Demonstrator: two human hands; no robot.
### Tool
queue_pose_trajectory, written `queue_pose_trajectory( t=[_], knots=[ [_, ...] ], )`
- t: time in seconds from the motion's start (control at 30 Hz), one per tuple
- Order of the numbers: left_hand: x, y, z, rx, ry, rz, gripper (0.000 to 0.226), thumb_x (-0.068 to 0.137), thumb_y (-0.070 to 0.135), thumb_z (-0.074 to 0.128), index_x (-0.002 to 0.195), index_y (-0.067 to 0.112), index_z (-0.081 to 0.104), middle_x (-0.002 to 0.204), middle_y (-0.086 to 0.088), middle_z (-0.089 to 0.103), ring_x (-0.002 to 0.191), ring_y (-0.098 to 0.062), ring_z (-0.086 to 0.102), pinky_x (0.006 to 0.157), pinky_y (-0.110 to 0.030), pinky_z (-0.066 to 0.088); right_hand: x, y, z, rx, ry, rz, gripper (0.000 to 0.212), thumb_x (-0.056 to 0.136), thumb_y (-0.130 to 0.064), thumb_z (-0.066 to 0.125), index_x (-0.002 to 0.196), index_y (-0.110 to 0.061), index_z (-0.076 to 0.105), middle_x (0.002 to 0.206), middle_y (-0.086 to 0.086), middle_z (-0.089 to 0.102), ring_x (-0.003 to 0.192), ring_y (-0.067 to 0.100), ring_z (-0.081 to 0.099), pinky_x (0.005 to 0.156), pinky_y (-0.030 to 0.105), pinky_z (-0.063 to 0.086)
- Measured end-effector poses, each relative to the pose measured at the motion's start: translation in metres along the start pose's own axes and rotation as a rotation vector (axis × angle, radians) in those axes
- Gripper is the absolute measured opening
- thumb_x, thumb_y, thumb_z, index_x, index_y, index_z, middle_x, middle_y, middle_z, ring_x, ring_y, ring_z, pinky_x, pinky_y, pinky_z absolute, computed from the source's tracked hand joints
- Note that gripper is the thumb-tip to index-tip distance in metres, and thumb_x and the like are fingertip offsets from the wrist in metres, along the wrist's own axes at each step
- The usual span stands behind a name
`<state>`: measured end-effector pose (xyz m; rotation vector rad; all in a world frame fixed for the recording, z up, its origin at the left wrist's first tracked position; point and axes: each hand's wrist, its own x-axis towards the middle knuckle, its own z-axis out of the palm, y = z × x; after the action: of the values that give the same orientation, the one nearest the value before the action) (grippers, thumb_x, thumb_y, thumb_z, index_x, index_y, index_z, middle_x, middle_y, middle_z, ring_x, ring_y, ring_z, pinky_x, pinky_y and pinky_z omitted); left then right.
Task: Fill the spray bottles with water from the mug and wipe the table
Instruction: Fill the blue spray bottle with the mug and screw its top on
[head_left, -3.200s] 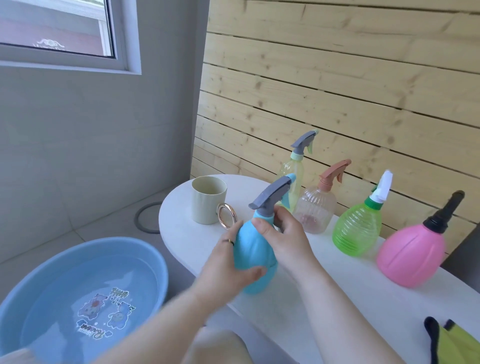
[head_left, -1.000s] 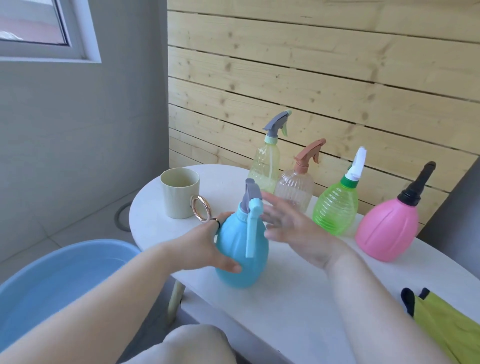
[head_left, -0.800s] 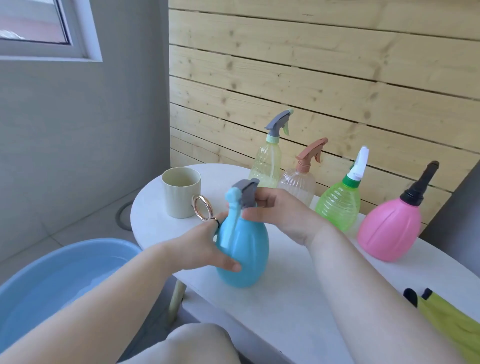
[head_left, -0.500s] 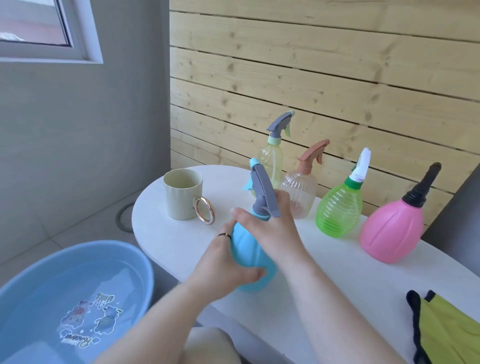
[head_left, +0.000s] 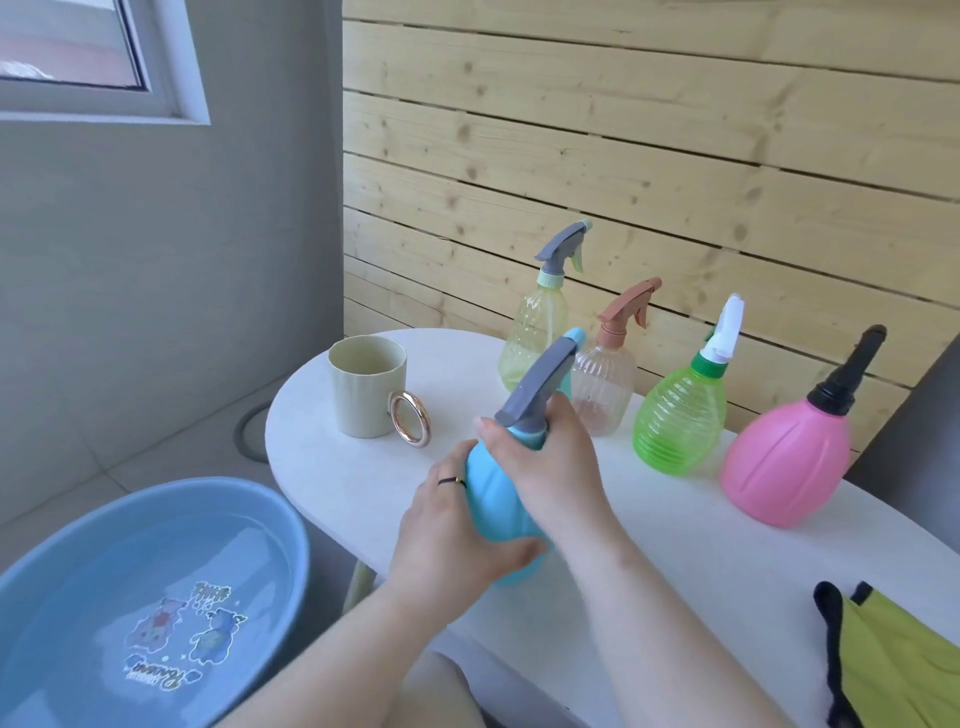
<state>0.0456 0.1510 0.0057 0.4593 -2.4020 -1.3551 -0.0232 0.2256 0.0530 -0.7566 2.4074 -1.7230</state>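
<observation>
A blue spray bottle (head_left: 491, 499) with a grey trigger head stands near the front edge of the white table (head_left: 363, 467). My left hand (head_left: 457, 535) wraps around its body. My right hand (head_left: 550, 462) grips its neck just under the trigger head. A pale green mug (head_left: 366, 387) with a gold ring handle stands to the left. Behind, along the wall, stand a yellow spray bottle (head_left: 535, 332), a clear one with a brown head (head_left: 605, 384), a green one (head_left: 680, 421) and a pink one (head_left: 784, 467).
A blue basin (head_left: 150, 597) holding water sits on the floor at the lower left, beside the table. A yellow-green cloth with black trim (head_left: 904, 665) lies at the table's right front. A wooden plank wall runs behind the bottles.
My right hand has gone round the blue bottle's head and turned it; the nozzle swung from facing me to pointing up and away. My left hand stayed on the body.
</observation>
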Motion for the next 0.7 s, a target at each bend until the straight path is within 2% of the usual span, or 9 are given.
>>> queue_pose_trajectory(
  t=[0.03, 0.1, 0.2, 0.33, 0.4, 0.47, 0.53, 0.6, 0.7],
  knots=[
    [0.003, 0.001, -0.005, 0.03, -0.049, 0.012, 0.101, 0.059, 0.032, 0.08, 0.138, 0.028, 0.016, 0.124, 0.018, 0.032, 0.126, -0.006, 0.031, 0.103, -0.023, 0.03, 0.004, -0.004, -0.007, 0.006, -0.134, 0.04, 0.022, 0.078, -0.029, 0.068, 0.088, -0.026, 0.048, 0.086, -0.015, 0.055, 0.082, -0.002, 0.052, 0.068, 0.006, 0.038],
    [0.012, 0.003, -0.017, 0.026, -0.207, 0.009, 0.101, 0.062, 0.026, 0.08, 0.138, 0.028, 0.012, 0.119, 0.02, 0.029, 0.123, -0.004, 0.03, 0.089, -0.004, 0.028, 0.013, -0.013, -0.024, -0.013, -0.424, 0.099, 0.028, 0.08, -0.026, 0.067, 0.104, -0.03, 0.053, 0.103, -0.013, 0.057, 0.1, 0.0, 0.053, 0.084, 0.012, 0.039],
    [0.023, 0.007, -0.024, -0.054, -0.341, 0.01, 0.086, 0.065, 0.015, 0.079, 0.123, 0.037, 0.019, 0.102, 0.029, 0.038, 0.099, 0.01, 0.045, 0.064, 0.005, 0.035, 0.021, -0.018, -0.029, -0.033, -0.56, 0.126, 0.017, 0.074, -0.024, 0.071, 0.088, -0.03, 0.065, 0.112, 0.0, 0.065, 0.099, 0.006, 0.058, 0.091, 0.018, 0.041],
    [0.02, 0.003, -0.01, -0.175, -0.194, -0.015, 0.083, 0.062, 0.013, 0.079, 0.119, 0.038, 0.024, 0.098, 0.022, 0.049, 0.089, 0.009, 0.05, 0.062, 0.0, 0.042, 0.016, -0.014, -0.006, 0.026, -0.246, 0.159, 0.058, 0.056, -0.033, 0.057, 0.098, 0.007, 0.061, 0.111, 0.024, 0.06, 0.105, 0.036, 0.055, 0.094, 0.045, 0.043],
    [0.016, 0.001, -0.002, -0.206, -0.113, -0.007, 0.082, 0.06, 0.012, 0.079, 0.12, 0.035, 0.028, 0.099, 0.018, 0.053, 0.089, 0.008, 0.052, 0.062, -0.002, 0.043, 0.012, -0.011, 0.003, 0.017, -0.065, 0.145, 0.043, 0.055, -0.033, 0.053, 0.075, 0.003, 0.063, 0.081, 0.016, 0.068, 0.087, 0.038, 0.055, 0.086, 0.041, 0.045],
    [0.015, 0.001, 0.003, -0.25, -0.067, -0.001, 0.078, 0.06, 0.008, 0.079, 0.115, 0.036, 0.03, 0.097, 0.015, 0.054, 0.083, 0.009, 0.053, 0.058, -0.002, 0.041, 0.01, -0.015, 0.009, -0.075, 0.082, 0.151, 0.024, 0.063, -0.033, 0.057, 0.052, -0.016, 0.045, 0.057, -0.005, 0.048, 0.075, 0.025, 0.044, 0.089, 0.035, 0.036],
    [0.013, 0.004, 0.009, -0.317, -0.035, -0.006, 0.074, 0.058, 0.007, 0.078, 0.106, 0.04, 0.032, 0.097, 0.012, 0.057, 0.077, 0.009, 0.056, 0.058, -0.003, 0.041, 0.008, -0.016, 0.015, -0.257, 0.203, 0.126, 0.035, 0.077, -0.026, 0.059, 0.051, -0.019, 0.037, 0.057, -0.01, 0.037, 0.078, 0.018, 0.039, 0.1, 0.036, 0.033],
    [0.01, 0.004, 0.018, -0.417, 0.063, -0.055, 0.065, 0.062, 0.016, 0.074, 0.108, 0.041, 0.036, 0.106, 0.004, 0.058, 0.087, 0.001, 0.057, 0.067, -0.009, 0.044, 0.008, -0.019, 0.023, -0.366, 0.354, 0.115, 0.029, 0.08, -0.024, 0.056, 0.058, -0.013, 0.041, 0.056, -0.008, 0.035, 0.08, 0.022, 0.044, 0.102, 0.037, 0.029],
    [0.011, 0.002, 0.026, -0.457, 0.158, -0.164, 0.063, 0.066, 0.031, 0.06, 0.124, 0.033, 0.037, 0.122, -0.004, 0.052, 0.107, -0.023, 0.054, 0.088, -0.044, 0.048, 0.009, -0.02, 0.03, -0.347, 0.411, 0.178, 0.019, 0.083, -0.029, 0.053, 0.071, -0.015, 0.047, 0.057, -0.009, 0.034, 0.096, 0.023, 0.051, 0.105, 0.034, 0.023]
  ],
)
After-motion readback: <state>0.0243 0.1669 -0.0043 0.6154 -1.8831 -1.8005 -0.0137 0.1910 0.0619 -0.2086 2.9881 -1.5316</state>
